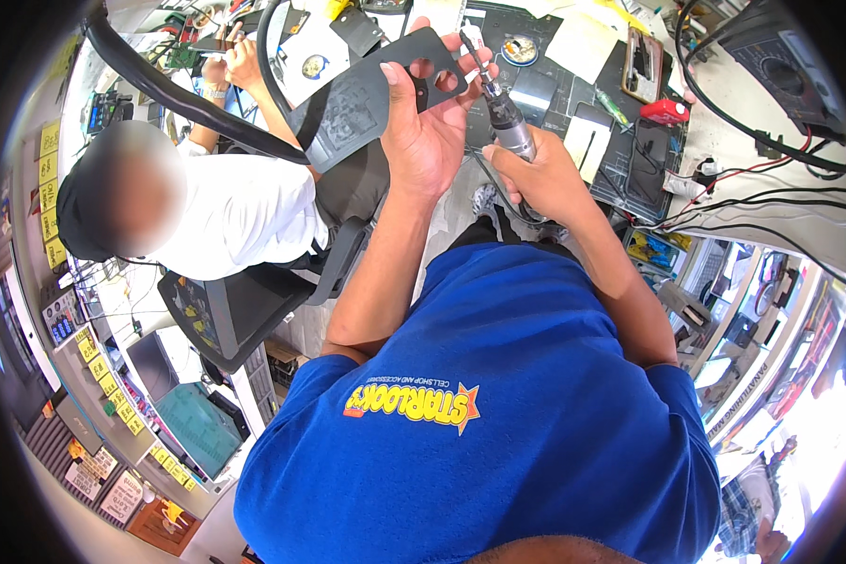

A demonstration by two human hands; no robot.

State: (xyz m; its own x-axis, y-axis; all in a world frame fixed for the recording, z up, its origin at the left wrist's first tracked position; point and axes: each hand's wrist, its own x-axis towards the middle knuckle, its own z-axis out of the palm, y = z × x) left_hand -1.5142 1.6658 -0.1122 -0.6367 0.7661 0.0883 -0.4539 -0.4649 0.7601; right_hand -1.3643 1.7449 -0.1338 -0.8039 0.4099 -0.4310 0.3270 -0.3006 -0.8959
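Note:
My left hand [418,141] is closed around a dark flat phone case [352,108] with round cut-outs near its right end. Skin of my fingers shows through the cut-outs, and my thumb lies along the case's near edge. My right hand [545,179] grips a silver and black rotary tool [509,122], wrapped round its lower body. The tool points up and left, its thin bit close to the fingertips of my left hand beside the case. Whether the bit touches the case or those fingers, I cannot tell.
A dark work mat [559,52] bears papers, a small round dish [519,50], a red box [665,112] and a phone frame [642,64]. A multimeter [780,70] and cables stand at right. A co-worker [244,211] sits close at left, under a thick black hose [174,99].

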